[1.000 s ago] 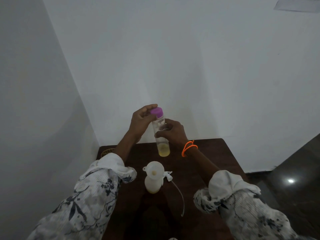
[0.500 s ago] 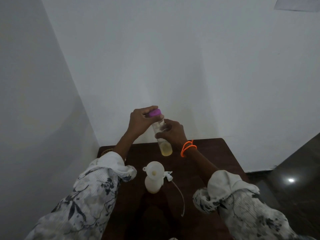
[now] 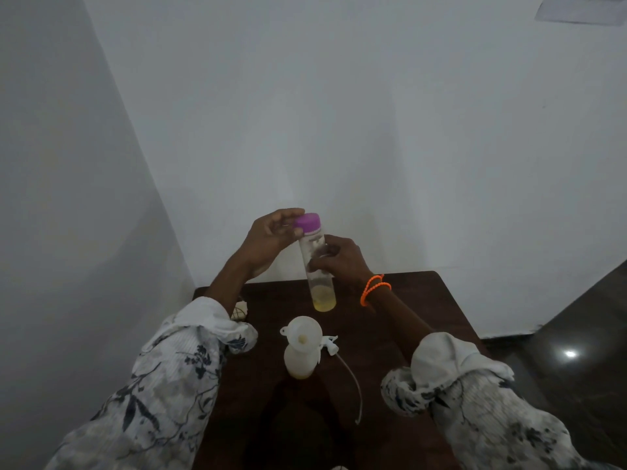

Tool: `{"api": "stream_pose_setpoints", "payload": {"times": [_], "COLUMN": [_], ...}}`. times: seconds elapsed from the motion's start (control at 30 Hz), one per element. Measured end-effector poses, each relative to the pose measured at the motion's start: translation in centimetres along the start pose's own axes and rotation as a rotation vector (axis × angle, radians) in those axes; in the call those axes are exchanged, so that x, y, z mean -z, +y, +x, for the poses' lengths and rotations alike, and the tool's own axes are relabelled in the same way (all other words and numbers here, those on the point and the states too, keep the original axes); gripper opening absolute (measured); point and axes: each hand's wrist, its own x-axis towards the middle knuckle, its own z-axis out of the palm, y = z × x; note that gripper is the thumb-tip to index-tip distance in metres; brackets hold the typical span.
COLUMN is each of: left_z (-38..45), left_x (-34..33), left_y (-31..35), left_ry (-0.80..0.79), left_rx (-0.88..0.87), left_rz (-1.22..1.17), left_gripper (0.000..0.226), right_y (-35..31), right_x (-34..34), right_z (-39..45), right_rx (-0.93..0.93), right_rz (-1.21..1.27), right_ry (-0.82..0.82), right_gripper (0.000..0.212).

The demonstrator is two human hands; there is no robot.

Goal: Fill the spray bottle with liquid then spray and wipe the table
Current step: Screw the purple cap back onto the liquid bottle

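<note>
I hold a tall clear bottle (image 3: 319,273) upright above the far part of the dark wooden table (image 3: 400,320). A little yellow liquid sits in its bottom. My right hand (image 3: 339,261) grips its body. My left hand (image 3: 268,242) pinches the purple cap (image 3: 307,222) on its top. Nearer to me stands the white spray bottle (image 3: 300,359), with a white funnel (image 3: 303,331) set in its neck and some yellow liquid inside. The white spray head (image 3: 329,344) lies just to its right, its thin tube (image 3: 353,381) trailing toward me.
White walls meet in a corner right behind the table. A small woven thing (image 3: 240,312) lies at the table's far left, partly behind my left sleeve. Dark shiny floor shows to the right of the table.
My left hand's fingers have shifted on the purple cap, which shows more fully now. The clear bottle has stayed upright in almost the same place.
</note>
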Motion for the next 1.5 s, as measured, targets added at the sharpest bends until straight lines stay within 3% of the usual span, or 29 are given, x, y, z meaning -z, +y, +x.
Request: {"api": "stream_pose_setpoints", "payload": {"times": [0.17,0.3,0.37,0.5,0.63,0.93,1.0,1.1,1.13,1.23,1.27,1.43,1.5], "left_z": [0.1,0.1,0.2,0.6,0.3,0.0,0.2,0.5,0.6,0.5,0.4,0.3,0.3], "left_x": [-0.6,-2.0,-1.9,-1.4,-1.6,-3.0,-3.3,-3.1,-2.9,-2.6,-2.6,-3.5,-3.7], "left_y": [0.2,0.6,0.5,0.3,0.7,1.5,1.6,1.2,0.8,0.7,0.8,1.3,1.5], "left_ry": [-0.042,0.149,0.22,0.158,0.207,0.077,0.044,0.133,0.149,0.155,0.161,0.116,0.068], "left_rx": [0.069,-0.006,-0.009,0.029,0.062,0.062,0.048,0.026,0.03,0.024,0.025,0.037,0.037], "left_rz": [-0.085,0.049,0.004,-0.167,-0.225,-0.098,-0.033,-0.003,-0.05,-0.158,-0.154,-0.086,-0.044], "left_gripper": [0.051,0.053,0.055,0.035,0.025,0.069,0.067,0.072,0.07,0.032,0.034,0.092,0.089], "right_y": [0.2,-0.6,-0.9,-0.7,-0.6,-0.9,-1.0,-1.3,-1.3,-1.1,-1.1,-1.1,-1.3], "right_x": [-0.1,-0.2,-0.2,0.3,0.1,-0.4,-0.3,-0.1,0.0,0.4,0.5,0.3,0.1], "right_z": [0.1,0.2,0.4,0.4,0.5,0.5,0.4,0.3,0.3,0.3,0.3,0.2,0.2], "right_rx": [-0.005,-0.006,-0.022,-0.038,-0.031,-0.035,-0.036,-0.051,-0.055,-0.057,-0.052,-0.019,-0.013], "right_rz": [-0.021,-0.015,0.032,0.081,0.067,0.036,0.043,0.083,0.109,0.143,0.134,0.111,0.107], "right_ry": [0.016,0.025,0.037,0.043,0.025,0.022,0.022,0.032,0.036,0.051,0.049,0.05,0.051], "right_gripper": [0.029,0.028,0.026,0.029,0.031,0.038,0.037,0.035,0.035,0.036,0.035,0.029,0.029]}}
